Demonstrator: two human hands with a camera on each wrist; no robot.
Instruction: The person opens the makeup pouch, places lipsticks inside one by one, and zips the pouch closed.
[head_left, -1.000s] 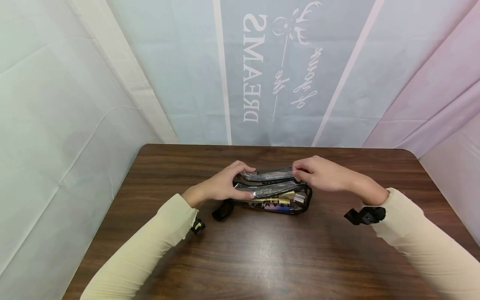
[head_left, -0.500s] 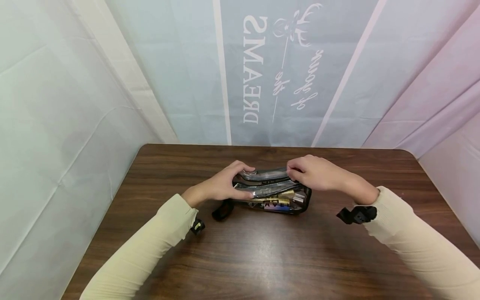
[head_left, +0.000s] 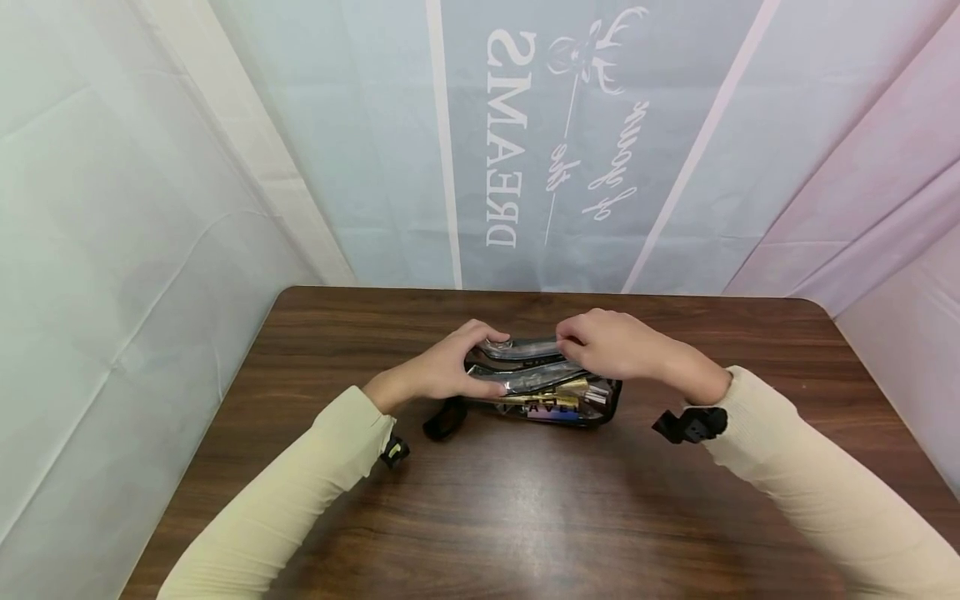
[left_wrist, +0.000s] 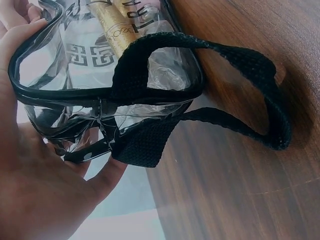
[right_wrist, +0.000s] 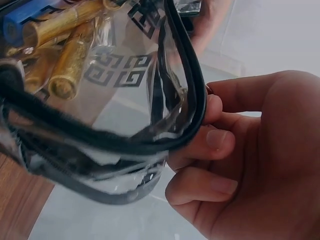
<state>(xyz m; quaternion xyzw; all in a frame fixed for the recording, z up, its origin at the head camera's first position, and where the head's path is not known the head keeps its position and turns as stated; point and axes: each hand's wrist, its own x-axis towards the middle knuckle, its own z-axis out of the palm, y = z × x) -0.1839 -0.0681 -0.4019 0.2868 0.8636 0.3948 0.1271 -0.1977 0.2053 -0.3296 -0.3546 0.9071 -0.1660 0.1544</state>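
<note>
A clear pouch [head_left: 547, 410] with black piping and dark lettering rests on the table, gold tubes [right_wrist: 70, 75] and a blue item [right_wrist: 30, 20] showing through its wall. My left hand [head_left: 442, 364] grips its left end, thumb and fingers spread across the two top edges, which stand apart there. At the top edge, farther right, my right hand [head_left: 618, 343] pinches the zipper pull, mostly hidden by the fingers. From the left end sticks out a black strap loop [left_wrist: 277, 110]; it hangs free of the left hand.
The brown wooden table [head_left: 480, 517] has its back edge close behind the hands. Pale printed cloth [head_left: 390, 167] hangs behind it, with more cloth at both sides. Black wrist devices [head_left: 693, 425] sit at both cuffs.
My right hand has slid left along the top of the pouch, its fingers still pinched. The left hand keeps its place, and the pouch has barely moved.
</note>
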